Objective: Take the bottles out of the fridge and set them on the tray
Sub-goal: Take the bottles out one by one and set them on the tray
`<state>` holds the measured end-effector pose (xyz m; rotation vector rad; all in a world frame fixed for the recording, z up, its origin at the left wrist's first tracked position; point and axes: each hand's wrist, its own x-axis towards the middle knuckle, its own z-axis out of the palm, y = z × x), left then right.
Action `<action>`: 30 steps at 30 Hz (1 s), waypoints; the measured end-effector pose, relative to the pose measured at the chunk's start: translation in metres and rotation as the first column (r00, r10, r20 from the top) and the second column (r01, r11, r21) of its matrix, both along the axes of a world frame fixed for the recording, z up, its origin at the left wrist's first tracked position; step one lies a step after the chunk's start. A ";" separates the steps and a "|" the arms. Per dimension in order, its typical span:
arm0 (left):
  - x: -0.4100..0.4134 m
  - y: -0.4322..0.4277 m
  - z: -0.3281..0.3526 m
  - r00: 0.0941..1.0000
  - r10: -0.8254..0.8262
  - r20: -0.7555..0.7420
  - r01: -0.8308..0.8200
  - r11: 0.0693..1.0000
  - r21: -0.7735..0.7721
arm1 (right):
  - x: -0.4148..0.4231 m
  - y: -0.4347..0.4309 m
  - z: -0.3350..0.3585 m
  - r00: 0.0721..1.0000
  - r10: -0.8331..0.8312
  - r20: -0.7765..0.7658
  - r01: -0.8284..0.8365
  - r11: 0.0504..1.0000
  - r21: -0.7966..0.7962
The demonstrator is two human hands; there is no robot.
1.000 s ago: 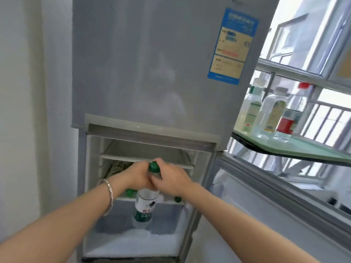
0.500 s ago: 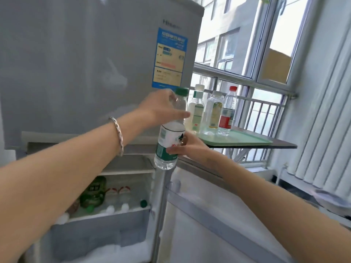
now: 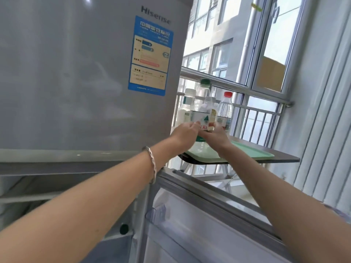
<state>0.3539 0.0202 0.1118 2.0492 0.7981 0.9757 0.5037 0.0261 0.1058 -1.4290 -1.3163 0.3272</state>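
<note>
Both of my hands hold a clear green-capped water bottle (image 3: 203,109) upright over the near left end of the pale green tray (image 3: 250,153). My left hand (image 3: 185,134) grips its lower body from the left and my right hand (image 3: 216,136) grips it from the right. Whether its base touches the tray is hidden by my hands. Behind it on the tray stand a white-capped bottle (image 3: 187,109) and a red-capped water bottle (image 3: 225,111); a third one is mostly hidden. The grey fridge (image 3: 85,82) fills the left, its lower compartment (image 3: 57,186) open.
The tray lies on a dark shelf (image 3: 284,158) under the window railing (image 3: 247,88). The open lower fridge door (image 3: 199,215) juts out below my arms. Vertical blinds (image 3: 322,130) hang at the right.
I carried the green-capped bottle from the fridge's lower compartment up and right to the tray. My left hand slid from its neck down to its body, and the view swung right.
</note>
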 end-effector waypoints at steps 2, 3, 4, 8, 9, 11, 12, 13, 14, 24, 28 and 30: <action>0.011 0.011 -0.005 1.000 0.021 -0.017 -0.021 1.000 -0.005 | 0.003 0.009 -0.005 1.000 -0.008 -0.013 0.008 1.000 0.000; 0.014 0.015 -0.007 0.999 0.037 -0.020 -0.037 0.999 0.001 | 0.005 0.014 -0.007 1.000 -0.012 0.003 0.012 1.000 -0.003; 0.016 0.019 -0.008 0.998 0.053 -0.021 -0.053 0.999 0.001 | 0.006 0.019 -0.007 1.000 -0.015 0.024 0.015 1.000 -0.012; 0.013 0.026 -0.013 0.996 0.089 -0.008 -0.089 0.996 -0.004 | 0.005 0.022 -0.006 0.998 0.009 0.056 -0.003 0.994 -0.106; 0.011 0.025 -0.014 0.996 0.087 -0.006 -0.087 0.996 0.003 | 0.002 0.020 -0.005 0.997 -0.023 0.076 0.031 0.994 -0.100; 0.001 0.019 -0.013 0.996 0.087 -0.013 -0.087 0.995 0.052 | -0.007 0.013 -0.004 0.976 -0.170 0.134 0.165 0.985 0.047; -0.005 0.015 -0.011 0.995 0.099 -0.024 -0.097 0.991 0.090 | -0.013 0.008 -0.004 0.956 -0.246 0.161 0.218 0.961 0.171; -0.015 0.010 -0.009 0.991 0.124 -0.043 -0.117 0.984 0.132 | -0.023 0.001 -0.003 0.939 -0.289 0.189 0.230 0.932 0.281; -0.024 0.006 -0.006 0.986 0.156 -0.065 -0.142 0.974 0.179 | -0.034 -0.007 -0.002 0.928 -0.297 0.225 0.207 0.913 0.351; -0.161 -0.002 -0.049 0.792 0.399 -0.462 -0.303 0.914 0.270 | -0.180 -0.026 -0.056 0.872 0.077 0.484 -0.127 0.990 0.070; -0.205 0.003 -0.091 0.683 0.421 -0.598 -0.354 0.906 0.233 | -0.226 -0.010 -0.101 0.813 0.237 0.532 -0.199 0.972 -0.129; -0.223 0.005 -0.114 0.628 0.434 -0.646 -0.389 0.894 0.222 | -0.245 -0.003 -0.125 0.787 0.318 0.529 -0.231 0.946 -0.226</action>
